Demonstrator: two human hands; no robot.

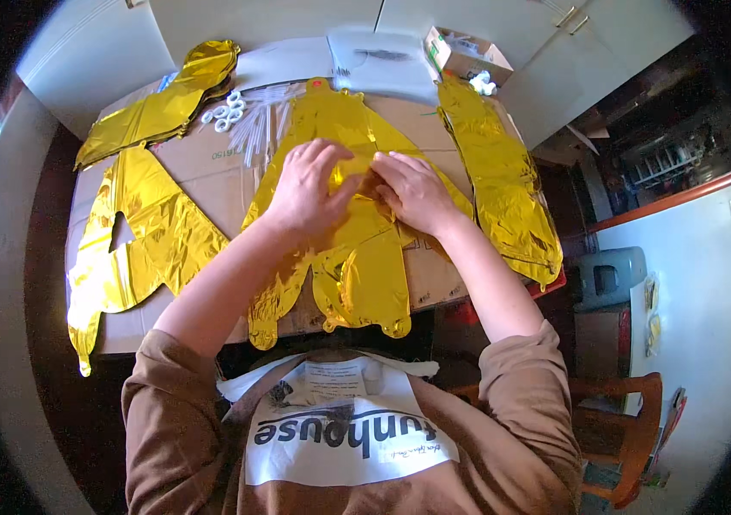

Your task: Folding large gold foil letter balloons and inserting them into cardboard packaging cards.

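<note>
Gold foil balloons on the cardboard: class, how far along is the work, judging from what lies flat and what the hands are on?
Nothing looks finished: the gold foil balloon at left, the stack at top left and the one at right all lie flat. In hand: the left hand and right hand pinch the middle balloon near its centre. Left untouched: clear straws and white rings.

Left hand [307,184] and right hand [412,190] together on a flat gold foil balloon [357,266] over cardboard [211,167].

Left hand [303,190] and right hand [415,190] together (fingers curled, pinching)
</note>
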